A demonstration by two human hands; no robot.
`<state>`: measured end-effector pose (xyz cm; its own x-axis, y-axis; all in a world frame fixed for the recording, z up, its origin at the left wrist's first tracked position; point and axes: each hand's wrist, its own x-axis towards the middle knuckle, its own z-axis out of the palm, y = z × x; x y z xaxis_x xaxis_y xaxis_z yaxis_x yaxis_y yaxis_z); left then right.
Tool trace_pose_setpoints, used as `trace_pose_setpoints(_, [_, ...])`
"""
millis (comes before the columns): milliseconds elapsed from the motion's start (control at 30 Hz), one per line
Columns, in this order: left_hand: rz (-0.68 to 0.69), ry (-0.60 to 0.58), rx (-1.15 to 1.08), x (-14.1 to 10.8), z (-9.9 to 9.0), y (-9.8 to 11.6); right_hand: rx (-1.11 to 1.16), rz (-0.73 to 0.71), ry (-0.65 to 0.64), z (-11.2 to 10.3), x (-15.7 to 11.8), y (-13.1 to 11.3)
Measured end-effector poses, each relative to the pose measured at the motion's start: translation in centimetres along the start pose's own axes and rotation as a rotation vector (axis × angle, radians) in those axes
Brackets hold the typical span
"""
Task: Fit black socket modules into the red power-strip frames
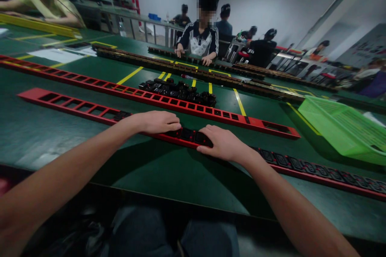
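A long red frame lies across the green table near its front edge, with open slots at the left and black parts seated along its right stretch. My left hand rests on the frame at the middle, its fingers curled over a black piece. To its right, my right hand is closed round another black part in the same frame. A black square piece with red dots shows between the two hands. Both palms face down, and the undersides of my fingers are hidden.
Behind lies a second red frame with open slots, then a pile of black parts. Long dark strips cross the table further back. A green basket stands at the right. A person works opposite.
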<state>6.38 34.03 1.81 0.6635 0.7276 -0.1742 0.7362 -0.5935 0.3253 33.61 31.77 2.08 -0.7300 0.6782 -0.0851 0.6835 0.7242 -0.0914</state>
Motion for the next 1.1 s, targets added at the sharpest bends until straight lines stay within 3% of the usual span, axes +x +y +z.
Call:
trace_pose_setpoints(333, [0.015,0.031,0.048,0.4,0.5,0.9,-0.004,0.001,0.013,0.0,-0.1,0.0])
trace_pose_setpoints(567, [0.128,0.101,0.173,0.7,1.5,3.4,-0.003,-0.016,0.028,0.2,-0.1,0.1])
trace_pose_setpoints(700, [0.102,0.07,0.234,1.3,1.6,4.1,0.002,-0.009,0.018,0.0,-0.1,0.0])
trace_pose_setpoints(833, [0.081,0.021,0.213,0.9,0.8,3.3,0.023,-0.011,0.0,-0.4,-0.4,0.1])
trace_pose_setpoints(1033, [-0.066,-0.032,0.109,-1.1,-0.7,0.5,0.044,-0.045,-0.008,-0.4,-0.6,0.1])
trace_pose_setpoints(1100, [-0.045,-0.07,0.051,-1.3,-1.1,-0.3,0.044,-0.048,-0.001,-0.2,-0.5,0.0])
